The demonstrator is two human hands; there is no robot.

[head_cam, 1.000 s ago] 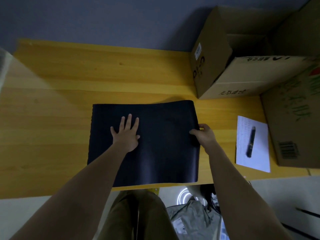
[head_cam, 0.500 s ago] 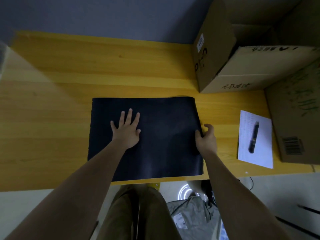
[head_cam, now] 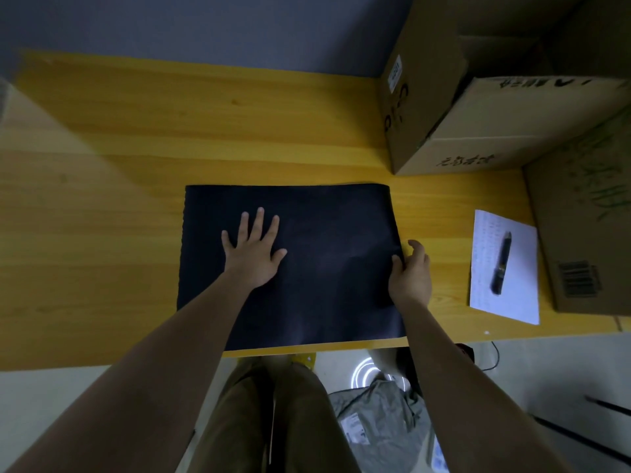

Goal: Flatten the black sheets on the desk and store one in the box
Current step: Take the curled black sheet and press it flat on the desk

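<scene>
One flat black rectangular sheet (head_cam: 307, 268) lies on the one yellow wooden table (head_cam: 136, 148); two bare hands are on it. Beside it stand two brown cardboard boxes (head_cam: 478, 97); one white paper page (head_cam: 491, 295) carries one dark pen (head_cam: 501, 264).

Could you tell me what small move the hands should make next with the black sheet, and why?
Probably lift the right edge: the right hand already pinches the black sheet there, the left hand lies flat on it, and the open box waits behind to the right.
</scene>
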